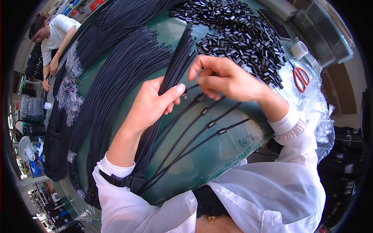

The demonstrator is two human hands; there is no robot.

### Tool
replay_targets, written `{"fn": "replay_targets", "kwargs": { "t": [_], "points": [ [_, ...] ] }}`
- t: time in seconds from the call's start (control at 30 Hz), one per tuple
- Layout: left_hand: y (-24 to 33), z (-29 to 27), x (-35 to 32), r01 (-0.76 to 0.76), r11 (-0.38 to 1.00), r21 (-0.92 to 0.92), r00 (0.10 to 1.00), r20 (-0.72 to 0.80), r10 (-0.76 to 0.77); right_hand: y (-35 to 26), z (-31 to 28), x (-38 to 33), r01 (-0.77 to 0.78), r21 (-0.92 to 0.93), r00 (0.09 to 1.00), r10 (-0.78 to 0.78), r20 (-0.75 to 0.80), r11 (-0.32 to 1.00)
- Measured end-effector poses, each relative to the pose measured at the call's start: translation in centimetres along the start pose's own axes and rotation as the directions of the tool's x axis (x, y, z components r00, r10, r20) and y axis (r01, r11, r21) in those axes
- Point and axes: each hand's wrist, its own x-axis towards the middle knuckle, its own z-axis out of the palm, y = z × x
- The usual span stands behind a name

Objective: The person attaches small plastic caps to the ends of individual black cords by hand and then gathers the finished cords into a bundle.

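My left hand [149, 103] is closed around a thick bundle of black cords [179, 54], its thumb pressed across them. The bundle's cut ends point up and away. Close by on the right, my right hand [225, 77] is slightly blurred, fingers curled, with a gap between index finger and thumb and nothing visible in it. Under it, several loose black cords fan out over the green table [194, 155]. Each carries a small black sleeve [211, 124] with pale marking near its end. A short cord end lies just below my right fingertips, partly hidden.
A big heap of small black sleeves [241, 39] covers the far side. More black cords [120, 66] lie in long bundles at left. Orange-handled scissors [301, 79], a white roll [299, 50] and clear plastic [320, 112] sit at right. Another person [58, 35] works far left.
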Motion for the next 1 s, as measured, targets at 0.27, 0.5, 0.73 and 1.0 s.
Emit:
{"fn": "replay_targets", "kwargs": {
  "t": [0.27,0.5,0.73,1.0],
  "points": [
    [-0.2,0.6,0.3,-0.068,0.997,-0.038,0.994,-0.09,0.064,1.0,-6.3,1.9,-0.139,-0.854,0.911,-0.274,-0.309,0.501],
    [0.3,0.1,0.1,-0.042,0.985,-0.166,0.993,-0.12,0.022,2.3,-7.6,4.4,-0.262,-0.894,0.844,-0.363,-0.394,0.362],
    [0.2,-0.9,0.1,-0.013,0.975,-0.222,0.984,-0.178,-0.028,0.1,-4.2,1.9,0.176,-0.25,0.928,-0.245,-0.279,0.952],
    [0.4,-0.1,0.0,-0.058,0.987,-0.147,0.977,-0.213,0.026,0.3,-3.4,1.5,0.181,-0.16,0.948,-0.215,-0.236,0.97]
  ]
}}
